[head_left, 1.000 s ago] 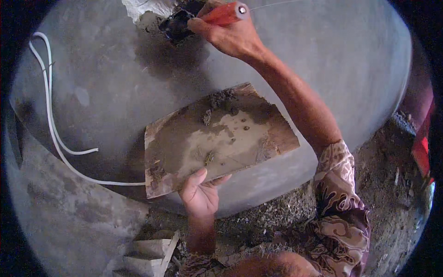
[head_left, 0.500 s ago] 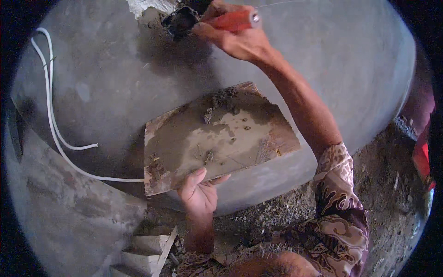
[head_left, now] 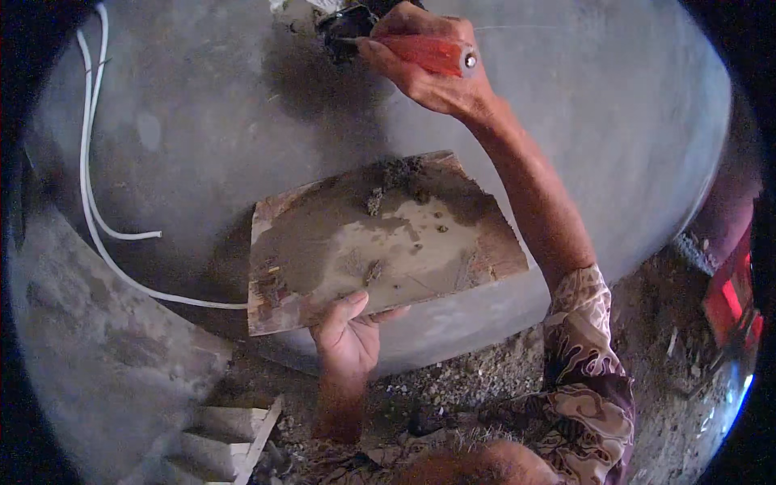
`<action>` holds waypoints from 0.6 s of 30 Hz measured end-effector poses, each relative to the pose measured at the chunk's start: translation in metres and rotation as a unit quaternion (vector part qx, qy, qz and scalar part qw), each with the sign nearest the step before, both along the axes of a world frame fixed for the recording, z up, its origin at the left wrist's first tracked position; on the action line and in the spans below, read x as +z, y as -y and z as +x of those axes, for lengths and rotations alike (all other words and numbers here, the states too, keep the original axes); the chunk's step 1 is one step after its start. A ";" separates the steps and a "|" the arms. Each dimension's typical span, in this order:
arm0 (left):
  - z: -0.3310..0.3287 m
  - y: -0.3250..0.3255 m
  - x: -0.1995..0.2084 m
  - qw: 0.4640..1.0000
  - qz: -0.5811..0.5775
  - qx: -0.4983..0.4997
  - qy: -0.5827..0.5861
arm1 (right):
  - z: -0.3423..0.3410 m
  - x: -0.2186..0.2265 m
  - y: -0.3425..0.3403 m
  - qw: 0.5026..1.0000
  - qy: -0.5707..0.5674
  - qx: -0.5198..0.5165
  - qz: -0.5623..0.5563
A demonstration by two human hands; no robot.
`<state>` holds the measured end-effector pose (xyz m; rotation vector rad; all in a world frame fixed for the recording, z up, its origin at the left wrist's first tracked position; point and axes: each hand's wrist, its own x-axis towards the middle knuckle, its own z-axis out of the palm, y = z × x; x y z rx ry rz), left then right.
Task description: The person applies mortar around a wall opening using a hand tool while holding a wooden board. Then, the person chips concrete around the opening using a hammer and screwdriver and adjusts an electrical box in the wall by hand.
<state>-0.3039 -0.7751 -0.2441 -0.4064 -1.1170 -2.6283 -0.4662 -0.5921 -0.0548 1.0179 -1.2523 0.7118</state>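
Observation:
My left hand (head_left: pixel 347 338) grips the near edge of a wooden board (head_left: pixel 303 234), thumb on top and fingers underneath. Wet grey mortar (head_left: pixel 396 174) is smeared over the board, with lumps toward its far edge. My right hand (head_left: pixel 444 93) is wrapped round the red handle of a tool, apparently a trowel (head_left: pixel 430 55). Its working end is near a dark, ragged patch (head_left: pixel 343 34) on the grey plastered surface (head_left: pixel 598 129). Whether that patch is a hole, a box or part of the blade, I cannot tell. Damp mortar darkens the surface below it.
A looped white cable (head_left: pixel 86 153) runs down the left and passes to the board's left edge. Pale angular pieces (head_left: pixel 218 444) lie at the lower left. Rubble (head_left: pixel 485 372) covers the ground below the board. Something red (head_left: pixel 731 303) is at the far right.
The view has shifted slightly. My right hand with the trowel has drawn a little down and right from the dark patch. My left hand still holds the board at nearly the same place.

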 end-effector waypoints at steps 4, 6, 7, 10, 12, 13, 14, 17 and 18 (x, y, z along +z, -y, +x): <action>-0.004 0.004 -0.009 0.999 0.030 -0.038 0.005 | 0.010 -0.002 -0.002 0.990 0.134 0.050 0.004; -0.004 0.004 -0.009 0.999 0.031 -0.040 -0.001 | 0.012 -0.002 0.001 0.963 0.259 0.066 -0.040; -0.003 0.000 -0.003 0.999 0.030 -0.033 0.016 | 0.005 -0.002 0.000 0.960 0.268 0.068 -0.050; -0.011 0.003 -0.015 0.997 0.048 -0.049 0.025 | -0.010 -0.002 0.005 0.956 0.252 0.130 -0.075; -0.014 0.006 -0.025 0.996 0.066 -0.066 0.016 | -0.002 0.002 0.001 0.898 0.410 0.135 -0.085; -0.014 0.007 -0.025 0.997 0.056 -0.057 0.020 | -0.005 0.000 0.003 0.893 0.365 0.233 -0.123; -0.019 0.004 -0.026 0.997 0.047 -0.055 0.025 | -0.006 -0.002 -0.004 0.895 0.368 0.225 -0.117; -0.027 -0.003 -0.024 0.994 0.055 -0.079 0.050 | 0.000 -0.015 -0.032 0.868 0.351 0.313 -0.158; -0.030 -0.004 -0.027 0.994 0.059 -0.081 0.050 | 0.005 -0.021 -0.034 0.867 0.328 0.326 -0.186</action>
